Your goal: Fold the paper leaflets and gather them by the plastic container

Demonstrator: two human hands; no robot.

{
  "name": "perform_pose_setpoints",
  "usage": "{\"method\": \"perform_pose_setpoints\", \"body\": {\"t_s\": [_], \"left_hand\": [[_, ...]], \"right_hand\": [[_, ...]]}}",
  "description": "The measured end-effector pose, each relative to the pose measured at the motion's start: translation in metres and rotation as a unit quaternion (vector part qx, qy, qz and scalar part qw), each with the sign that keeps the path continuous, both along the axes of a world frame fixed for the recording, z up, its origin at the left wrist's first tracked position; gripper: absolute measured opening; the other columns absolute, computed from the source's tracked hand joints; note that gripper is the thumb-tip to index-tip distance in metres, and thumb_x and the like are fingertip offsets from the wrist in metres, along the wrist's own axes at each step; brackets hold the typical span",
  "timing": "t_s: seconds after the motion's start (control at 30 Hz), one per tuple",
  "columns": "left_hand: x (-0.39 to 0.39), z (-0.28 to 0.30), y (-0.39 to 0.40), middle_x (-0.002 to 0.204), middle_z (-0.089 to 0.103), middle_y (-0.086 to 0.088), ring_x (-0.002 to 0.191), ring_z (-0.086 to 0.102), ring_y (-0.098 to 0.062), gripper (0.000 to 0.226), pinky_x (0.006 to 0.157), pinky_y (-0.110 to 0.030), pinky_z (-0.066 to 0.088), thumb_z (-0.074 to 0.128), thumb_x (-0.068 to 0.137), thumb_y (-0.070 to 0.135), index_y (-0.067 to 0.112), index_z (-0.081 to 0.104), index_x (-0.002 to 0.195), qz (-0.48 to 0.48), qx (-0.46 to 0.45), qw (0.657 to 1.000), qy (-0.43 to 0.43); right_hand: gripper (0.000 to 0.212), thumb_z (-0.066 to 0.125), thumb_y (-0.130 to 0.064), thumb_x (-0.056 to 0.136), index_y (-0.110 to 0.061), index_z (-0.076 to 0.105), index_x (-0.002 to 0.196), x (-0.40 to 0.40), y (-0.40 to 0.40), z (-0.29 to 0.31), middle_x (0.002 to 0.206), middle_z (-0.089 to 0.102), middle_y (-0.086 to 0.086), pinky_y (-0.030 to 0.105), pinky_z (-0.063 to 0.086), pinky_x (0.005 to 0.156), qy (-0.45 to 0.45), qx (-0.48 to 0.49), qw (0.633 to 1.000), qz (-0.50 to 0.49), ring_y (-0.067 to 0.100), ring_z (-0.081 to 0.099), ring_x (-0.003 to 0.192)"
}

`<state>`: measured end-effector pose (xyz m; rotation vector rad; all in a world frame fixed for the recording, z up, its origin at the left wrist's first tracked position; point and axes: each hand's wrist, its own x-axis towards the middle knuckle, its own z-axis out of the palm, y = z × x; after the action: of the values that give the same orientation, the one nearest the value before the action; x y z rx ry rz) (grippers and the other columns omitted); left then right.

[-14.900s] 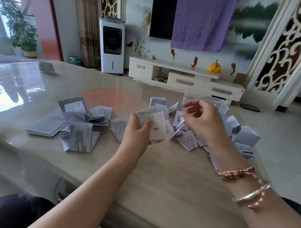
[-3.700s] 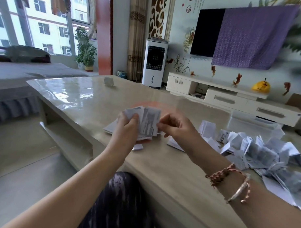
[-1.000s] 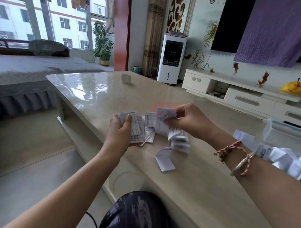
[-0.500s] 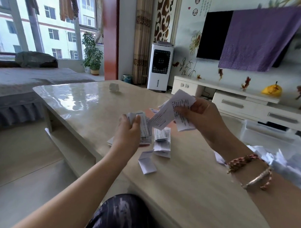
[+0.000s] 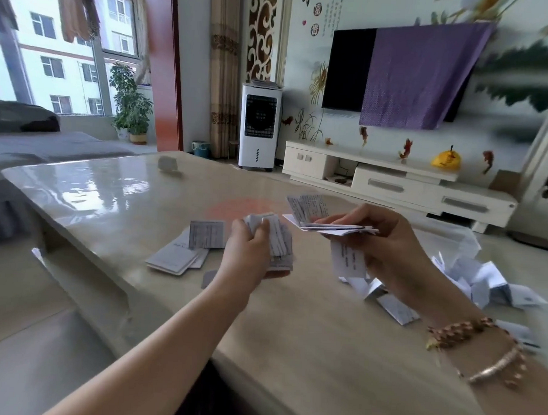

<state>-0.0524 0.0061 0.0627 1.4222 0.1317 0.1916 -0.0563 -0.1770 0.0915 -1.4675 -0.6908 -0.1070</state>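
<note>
My left hand (image 5: 249,253) grips a thick stack of folded leaflets (image 5: 279,241) just above the table. My right hand (image 5: 386,245) holds a few more leaflets (image 5: 322,220) flat and raised, with one printed sheet hanging down below the fingers. A small group of folded leaflets (image 5: 187,251) lies on the table left of my left hand. A loose heap of paper leaflets (image 5: 481,283) lies at the right, past my right wrist. The clear plastic container (image 5: 451,238) shows faintly beyond my right hand, blurred.
The beige glossy table (image 5: 111,201) runs far to the left, with one small white folded piece (image 5: 167,164) near its far edge. Beyond the table are a TV cabinet (image 5: 391,180) and a white air cooler (image 5: 259,126). The table's near edge runs across my forearms.
My right hand has swung rightward and lowered with its leaflets, turning them flat. The view has turned right, bringing the loose heap back in. My left hand keeps its stack.
</note>
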Motion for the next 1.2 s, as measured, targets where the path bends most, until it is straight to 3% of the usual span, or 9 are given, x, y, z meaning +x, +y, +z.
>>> {"method": "perform_pose_setpoints", "body": {"t_s": [0.1,0.23,0.33,0.5,0.63,0.7,0.9,1.03,1.2], "left_hand": [[-0.006,0.002,-0.018,0.116,0.059,-0.021,0.088,0.069,-0.034,0.031,0.063,-0.047,0.06,0.044,0.1,0.035,0.011,0.042,0.121,-0.065,-0.058,0.996,0.015],[-0.006,-0.005,-0.034,0.111,0.064,-0.019,0.082,0.071,-0.029,0.045,0.066,-0.043,0.06,0.047,0.095,0.047,0.012,0.046,0.122,-0.117,-0.075,0.99,0.016],[-0.005,-0.012,-0.04,0.107,0.067,-0.019,0.076,0.071,-0.026,0.055,0.064,-0.039,0.059,0.061,0.084,0.049,0.01,0.049,0.12,-0.122,-0.053,0.991,0.019],[0.0,-0.024,-0.043,0.106,0.066,-0.021,0.067,0.069,-0.023,0.038,0.054,-0.033,0.056,0.064,0.09,0.018,0.003,0.048,0.12,-0.097,-0.044,0.994,0.005],[0.007,-0.027,-0.039,0.108,0.065,-0.019,0.075,0.069,-0.025,0.034,0.054,-0.033,0.057,0.063,0.091,0.018,0.008,0.05,0.121,-0.059,-0.035,0.998,-0.011],[0.01,-0.03,-0.037,0.108,0.064,-0.017,0.081,0.069,-0.025,0.033,0.056,-0.034,0.058,0.062,0.091,0.019,0.009,0.049,0.121,-0.047,-0.025,0.998,-0.016],[0.013,-0.039,-0.034,0.104,0.067,-0.009,0.088,0.069,-0.022,0.028,0.062,-0.036,0.059,0.062,0.092,0.022,0.013,0.051,0.115,-0.017,0.014,0.999,-0.032],[0.01,-0.04,-0.041,0.1,0.068,-0.005,0.094,0.068,-0.021,0.025,0.08,-0.045,0.057,0.065,0.089,0.026,0.015,0.052,0.108,-0.014,0.072,0.995,-0.063],[0.004,-0.037,-0.048,0.1,0.068,-0.009,0.083,0.071,-0.019,0.032,0.065,-0.039,0.06,0.068,0.087,0.025,0.013,0.05,0.111,-0.037,0.047,0.996,-0.067]], "right_hand": [[0.016,0.067,-0.002,0.07,-0.017,0.07,0.065,-0.002,-0.011,-0.01,0.092,0.074,0.013,0.024,0.052,0.074,0.024,-0.021,0.999,0.011,0.024,0.07,0.094],[0.025,0.086,-0.016,0.057,-0.009,0.065,0.068,0.0,-0.025,-0.026,0.093,0.072,0.018,0.025,0.054,0.073,0.062,-0.022,0.998,0.018,0.023,0.069,0.089],[0.01,0.073,-0.001,0.066,-0.009,0.066,0.067,0.003,-0.03,-0.034,0.09,0.073,0.016,0.028,0.057,0.075,0.09,-0.013,0.996,0.014,0.022,0.069,0.084],[0.011,0.07,0.0,0.066,-0.011,0.07,0.07,0.005,-0.033,-0.043,0.086,0.071,0.015,0.026,0.056,0.068,0.114,-0.003,0.993,0.004,0.019,0.069,0.076],[0.02,0.075,-0.001,0.066,0.0,0.066,0.084,0.004,-0.037,-0.042,0.082,0.066,0.018,0.041,0.058,0.072,0.145,0.047,0.988,-0.023,0.025,0.064,0.07],[0.028,0.069,-0.004,0.073,0.007,0.062,0.098,0.003,-0.04,-0.04,0.088,0.066,0.02,0.036,0.059,0.066,0.161,0.063,0.982,-0.071,0.029,0.061,0.073],[0.024,0.063,-0.021,0.081,-0.01,0.068,0.101,0.005,-0.052,-0.036,0.088,0.071,0.005,0.025,0.052,0.062,0.195,0.116,0.966,-0.122,0.017,0.065,0.078],[0.043,0.067,-0.018,0.075,0.001,0.064,0.114,0.004,-0.04,-0.039,0.104,0.07,0.016,0.031,0.059,0.068,0.237,0.057,0.965,-0.095,0.026,0.067,0.088],[0.022,0.072,-0.008,0.075,-0.012,0.068,0.096,0.002,-0.022,-0.042,0.09,0.075,0.006,0.029,0.059,0.073,0.187,-0.028,0.975,-0.116,0.02,0.072,0.082]]}}
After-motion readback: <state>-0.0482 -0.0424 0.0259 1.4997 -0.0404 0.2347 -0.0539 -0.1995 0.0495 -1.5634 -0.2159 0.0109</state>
